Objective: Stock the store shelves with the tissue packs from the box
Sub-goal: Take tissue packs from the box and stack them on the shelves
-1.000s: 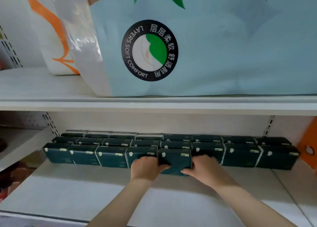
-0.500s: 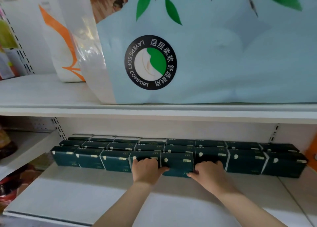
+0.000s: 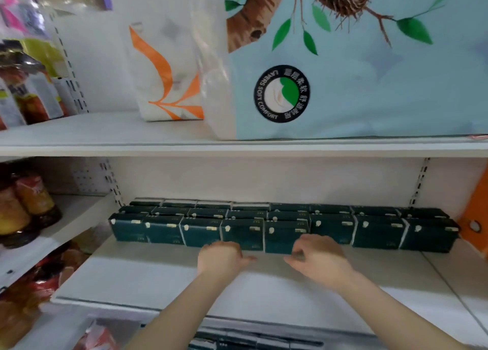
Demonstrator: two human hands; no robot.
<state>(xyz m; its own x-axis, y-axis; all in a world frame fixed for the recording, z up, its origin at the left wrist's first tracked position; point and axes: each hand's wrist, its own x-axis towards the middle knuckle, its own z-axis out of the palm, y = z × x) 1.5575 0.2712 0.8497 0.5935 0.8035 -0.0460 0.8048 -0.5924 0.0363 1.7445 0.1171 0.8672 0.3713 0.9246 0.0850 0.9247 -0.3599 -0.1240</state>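
Far left, neighbouring bay: jars [image 3: 26, 207] with orange-red labels, blurred.

Upper shelf [image 3: 105, 135]: white bag [image 3: 169, 80] with orange print stands left of centre. A large pale-blue pack [image 3: 369, 85] with a nest-and-leaves print runs from there to the shelf's right end and touches the bag.

Lower shelf [image 3: 184, 278]: dark green tissue packs [image 3: 286, 233] sit along the back edge, three rows deep. The front row is eight across, spanning almost from the left upright to the right end. The front half of the shelf is bare white board.

Left hand [image 3: 220, 257]: just in front of the fourth front-row pack, fingers loosely curled, thumb pointing right, holding nothing. Whether the knuckles touch the pack, cannot tell (motion blur).

Right hand [image 3: 317, 260]: just in front of the fifth and sixth packs, fingers loosely curled, nothing in it.

Right end of the lower shelf: orange item [image 3: 475, 217] beside the last pack, cut off by the frame.
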